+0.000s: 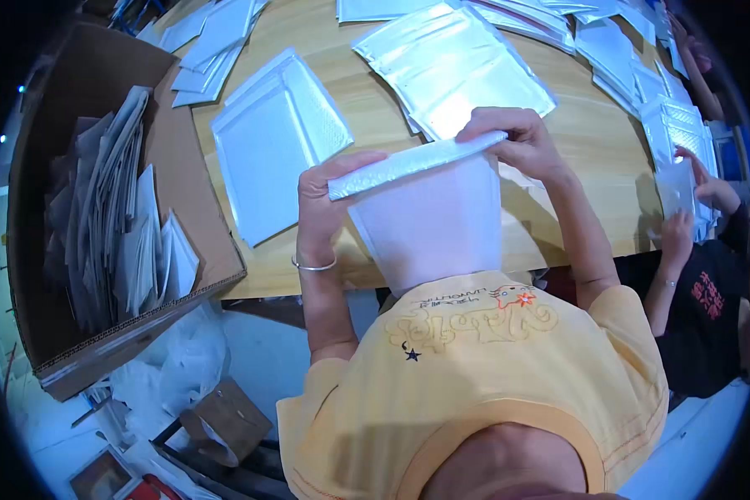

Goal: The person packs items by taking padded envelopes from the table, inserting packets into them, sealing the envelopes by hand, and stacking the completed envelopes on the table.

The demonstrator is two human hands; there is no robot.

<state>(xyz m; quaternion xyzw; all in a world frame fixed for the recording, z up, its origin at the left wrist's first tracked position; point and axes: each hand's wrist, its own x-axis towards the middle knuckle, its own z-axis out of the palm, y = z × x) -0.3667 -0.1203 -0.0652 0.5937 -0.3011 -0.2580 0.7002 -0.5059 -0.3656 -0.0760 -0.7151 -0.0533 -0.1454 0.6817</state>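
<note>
We've got 1 bubble mailer [433, 217] in hand, R of the big box [187, 200], just past the table's near edge & close to our shirt [475, 350]. Its flap [417, 165] runs crosswise on top, R end a bit farther from us than the L.

Our 2 hands are both on it. L hand [321, 192], nearer the big box, is curled round the flap's L end, thumb laid along the top edge; forearm comes nearly straight up, w/ 1 bangle [314, 267] at the wrist. R hand [521, 142], farther from the big box, pinches the flap's R end btwn thumb & bent fingers; wrist bent inward, forearm slanting in. Neither's spread.

On the table [367, 104], 1 small stack [267, 167] sits just R of the big box, min. 2 mailers; 1 bigger stack [467, 75] is farther R, no. unclear. Another few [212, 54] lie by the box's far R corner. More piles [612, 58] are well R, overlapping, can't count.

Inside the big box: many upright mailers [108, 200], too packed to count. Below it, toward us, 1 small carton [225, 421] + clear plastic [179, 358] on/near the floor. Far R of the box, a co-worker's 2 hands [683, 233] are at 1 mailer [675, 187].
</note>
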